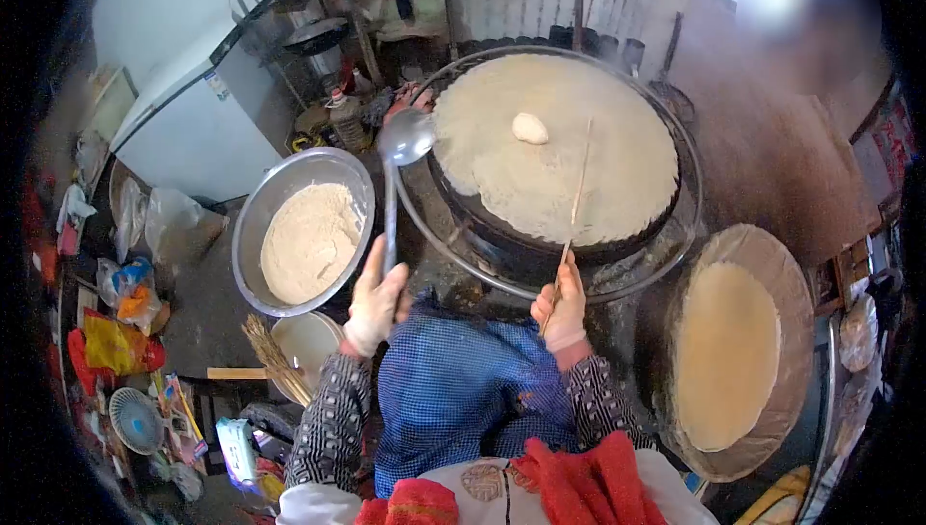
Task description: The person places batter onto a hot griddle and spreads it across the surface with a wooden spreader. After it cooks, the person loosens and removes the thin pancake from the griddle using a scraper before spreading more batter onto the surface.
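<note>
Above the near side of the round griddle (598,249), holds a long metal ladle (407,136) upright by its handle in the left hand (376,305), with fingers and thumb closed around it. Raises its bowl beside the left edge of a wide, pale batter sheet (482,178). Grips a thin stick (579,183) in the right hand (565,308), with fingers pinched together around its lower part, slanting it up across the sheet. Impossible to tell contact from hovering at the far tip. Has a small dough lump (530,129) on the sheet, left of the stick, and a metal ring (700,192) around the griddle. Has a steel basin (253,207) of pale dough (309,245) to the left, with a straw brush (270,356) and white bowl (318,337) below it. Has a large round tray (797,332) to the right, with a flat tan layer (728,356) inside.
</note>
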`<state>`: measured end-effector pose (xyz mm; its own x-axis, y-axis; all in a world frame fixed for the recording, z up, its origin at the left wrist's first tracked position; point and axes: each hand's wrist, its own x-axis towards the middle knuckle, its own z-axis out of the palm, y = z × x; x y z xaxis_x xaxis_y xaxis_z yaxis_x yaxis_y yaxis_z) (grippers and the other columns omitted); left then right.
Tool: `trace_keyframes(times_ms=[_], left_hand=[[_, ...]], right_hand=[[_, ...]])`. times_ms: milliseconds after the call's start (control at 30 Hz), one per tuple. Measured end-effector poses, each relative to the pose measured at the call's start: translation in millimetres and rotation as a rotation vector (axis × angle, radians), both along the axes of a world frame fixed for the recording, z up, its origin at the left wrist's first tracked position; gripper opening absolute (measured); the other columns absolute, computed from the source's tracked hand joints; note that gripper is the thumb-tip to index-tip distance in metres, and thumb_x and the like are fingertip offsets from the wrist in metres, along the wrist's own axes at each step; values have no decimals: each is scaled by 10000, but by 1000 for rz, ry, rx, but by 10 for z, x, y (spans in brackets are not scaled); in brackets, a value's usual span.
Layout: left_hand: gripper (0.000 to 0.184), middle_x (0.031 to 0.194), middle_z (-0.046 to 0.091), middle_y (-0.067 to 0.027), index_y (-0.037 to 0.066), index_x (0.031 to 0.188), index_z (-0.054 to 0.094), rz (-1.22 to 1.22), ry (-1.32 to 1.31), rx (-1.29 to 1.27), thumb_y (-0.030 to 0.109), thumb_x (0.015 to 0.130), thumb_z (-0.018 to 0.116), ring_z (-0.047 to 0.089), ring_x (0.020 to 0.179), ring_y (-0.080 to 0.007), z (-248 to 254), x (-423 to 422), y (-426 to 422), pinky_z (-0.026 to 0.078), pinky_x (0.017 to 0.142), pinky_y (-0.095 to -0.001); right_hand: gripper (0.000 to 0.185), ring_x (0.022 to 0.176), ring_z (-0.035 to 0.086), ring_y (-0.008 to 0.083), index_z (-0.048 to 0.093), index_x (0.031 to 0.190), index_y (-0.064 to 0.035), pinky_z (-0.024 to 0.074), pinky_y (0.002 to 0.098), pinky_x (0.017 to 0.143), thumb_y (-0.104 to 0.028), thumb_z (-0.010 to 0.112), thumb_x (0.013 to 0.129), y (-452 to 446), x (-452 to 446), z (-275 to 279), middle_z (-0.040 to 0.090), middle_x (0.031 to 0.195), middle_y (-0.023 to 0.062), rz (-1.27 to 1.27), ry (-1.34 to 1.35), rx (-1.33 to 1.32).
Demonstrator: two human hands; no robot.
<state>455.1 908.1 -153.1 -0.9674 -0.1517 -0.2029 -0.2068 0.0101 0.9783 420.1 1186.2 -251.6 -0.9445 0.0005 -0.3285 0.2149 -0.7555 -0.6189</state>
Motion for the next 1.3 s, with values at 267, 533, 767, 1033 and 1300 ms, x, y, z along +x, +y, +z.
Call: trace_keyframes(times_ms=[267, 533, 767, 1033, 1300], left_hand=[[642, 773, 613, -141, 213, 1519, 232, -172, 177, -593, 161, 955, 535, 552, 499, -193, -294, -1229, 1120, 459, 464, -363], [666, 950, 608, -180, 265, 1531, 179, -333, -144, -421, 230, 966, 529, 574, 583, -193, -301, -1036, 1797, 482, 507, -356], [541, 787, 569, -85, 48, 1396, 323, -188, -268, 338, 138, 924, 571, 583, 573, -205, -94, -996, 2001, 519, 456, -329], [132, 803, 549, -31, 58, 1014, 519, -143, -77, 799, 118, 926, 598, 501, 585, -76, 372, -671, 842, 398, 425, -189], [253, 809, 541, -45, 92, 1116, 489, 169, -181, 403, 112, 898, 614, 466, 536, -76, 24, 102, -705, 381, 399, -193]], right_hand=[[448, 361, 353, 112, 409, 1433, -268, 326, 290, 357, -319, 493, 995, 130, 835, 27, 430, 514, 0, 51, -69, -20], [471, 389, 335, 112, 398, 1434, -306, 284, 287, 383, -352, 530, 984, 13, 756, 0, 384, 520, -2, 144, -159, -82], [374, 394, 384, 85, 511, 1329, -183, 316, 261, 368, -251, 570, 966, 255, 645, 197, 484, 596, -11, 217, -47, 239], [488, 398, 393, 59, 469, 1407, -130, 333, 231, 343, -275, 579, 954, 1289, 467, 255, 469, 580, -42, 84, -28, 608], [465, 377, 368, 83, 470, 1404, -125, 303, 249, 342, -227, 570, 962, 1778, 573, 490, 445, 547, -24, 134, -102, 765]])
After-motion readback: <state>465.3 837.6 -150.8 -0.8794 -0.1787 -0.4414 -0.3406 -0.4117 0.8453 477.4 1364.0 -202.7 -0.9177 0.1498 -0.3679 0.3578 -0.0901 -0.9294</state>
